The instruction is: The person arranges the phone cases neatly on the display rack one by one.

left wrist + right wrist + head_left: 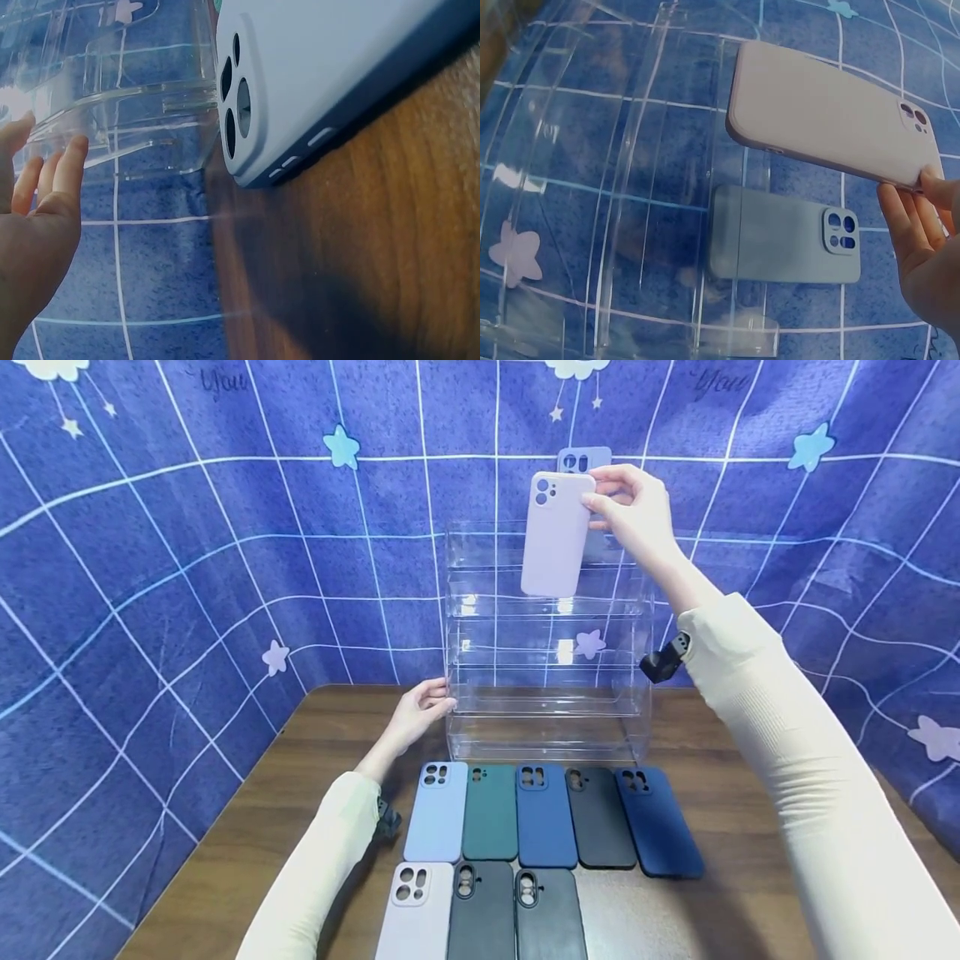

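Note:
My right hand (633, 514) pinches a pale pink phone case (557, 535) by its upper corner, near the camera cutouts, between thumb and fingers. The case hangs slightly tilted above the upper tiers of a clear acrylic display rack (547, 702). Behind it, a light blue-grey phone case (787, 236) stands in the rack's top tier, partly covered in the head view. Low at the rack's left side, my left hand (422, 710) rests its extended fingers against the clear side panel; the left wrist view shows thumb and fingers (71, 169) apart.
In front of the rack, phone cases lie in two rows on the wooden table (277, 793): a light blue case (437, 818), a green case (491, 818), and several dark, blue and pale ones. A blue grid-patterned cloth (225, 527) hangs behind and at both sides.

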Motion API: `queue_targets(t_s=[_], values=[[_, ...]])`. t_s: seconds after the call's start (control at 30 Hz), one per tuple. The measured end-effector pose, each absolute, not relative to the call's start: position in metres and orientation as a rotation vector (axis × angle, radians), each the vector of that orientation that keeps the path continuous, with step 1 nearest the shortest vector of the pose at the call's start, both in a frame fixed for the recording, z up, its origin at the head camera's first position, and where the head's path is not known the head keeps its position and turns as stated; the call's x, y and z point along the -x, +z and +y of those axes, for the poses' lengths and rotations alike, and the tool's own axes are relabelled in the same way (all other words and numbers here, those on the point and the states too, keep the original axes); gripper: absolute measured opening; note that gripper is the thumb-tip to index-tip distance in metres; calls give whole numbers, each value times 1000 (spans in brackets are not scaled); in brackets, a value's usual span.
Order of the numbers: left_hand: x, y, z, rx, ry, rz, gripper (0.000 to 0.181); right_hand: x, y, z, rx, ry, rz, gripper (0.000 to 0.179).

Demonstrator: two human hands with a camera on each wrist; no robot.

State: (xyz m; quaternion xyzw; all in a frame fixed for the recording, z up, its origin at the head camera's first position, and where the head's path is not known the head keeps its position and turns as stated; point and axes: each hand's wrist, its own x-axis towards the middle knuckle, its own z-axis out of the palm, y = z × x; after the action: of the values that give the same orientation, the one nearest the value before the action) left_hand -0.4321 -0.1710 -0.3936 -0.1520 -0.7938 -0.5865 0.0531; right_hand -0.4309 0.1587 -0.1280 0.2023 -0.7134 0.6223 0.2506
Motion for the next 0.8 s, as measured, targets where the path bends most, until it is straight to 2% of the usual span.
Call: queue_targets(t_s=[0.3,0.8], values=[[418,-376,-168,479,-1831,-2415,54,451,-120,145,-513,1657,-1919,30],[432,-392,-171,486,-1768,-2422,54,469,-110,133,-435,1600,-1876,29]])
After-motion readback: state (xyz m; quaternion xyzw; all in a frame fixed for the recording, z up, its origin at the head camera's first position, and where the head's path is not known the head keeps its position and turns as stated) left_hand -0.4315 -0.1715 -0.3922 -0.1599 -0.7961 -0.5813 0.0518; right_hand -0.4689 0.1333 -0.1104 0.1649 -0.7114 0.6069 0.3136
